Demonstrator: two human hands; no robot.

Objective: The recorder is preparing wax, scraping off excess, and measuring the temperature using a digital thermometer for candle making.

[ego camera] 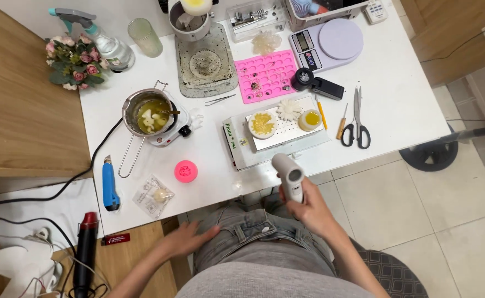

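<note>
The right hand (308,212) is raised in front of the body, forearm running down and to the right toward the lower edge of the view. Its fingers (297,200) are curled tight around a grip, thumb side up, knuckles turned away from the body, wrist nearly straight. The left hand (184,240) lies low beside the left thigh, palm down, holding nothing. Its fingers (206,232) are loosely spread and point right, toward the lap, and the forearm behind them slants down to the left.
</note>
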